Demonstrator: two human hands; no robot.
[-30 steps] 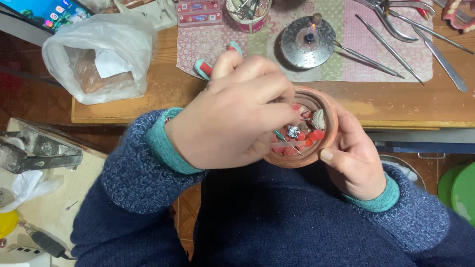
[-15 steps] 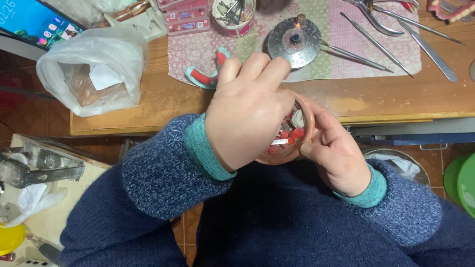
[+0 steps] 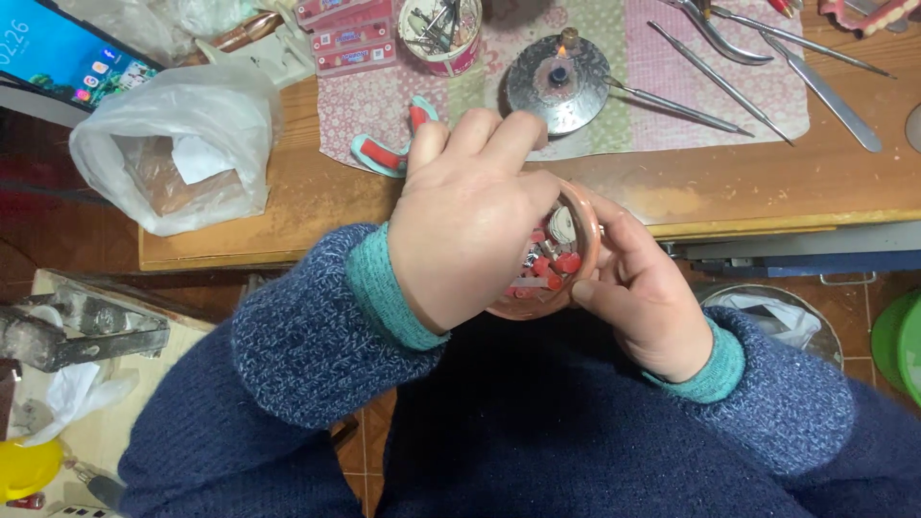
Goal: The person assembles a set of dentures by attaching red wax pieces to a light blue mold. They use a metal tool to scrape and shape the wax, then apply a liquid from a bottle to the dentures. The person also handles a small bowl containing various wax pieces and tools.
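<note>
The right hand (image 3: 643, 297) cups a small pink bowl (image 3: 576, 251) steady at the lap while the left hand (image 3: 470, 211) reaches in, fingers curled, their grip hidden.

Both arms wear a speckled dark-blue knit sweater (image 3: 288, 345) with teal, seemingly ribbed cuffs (image 3: 379, 288).

Small pink bowl (image 3: 576, 225), tilted, holds red and white pieces (image 3: 552, 264), above lap.
</note>
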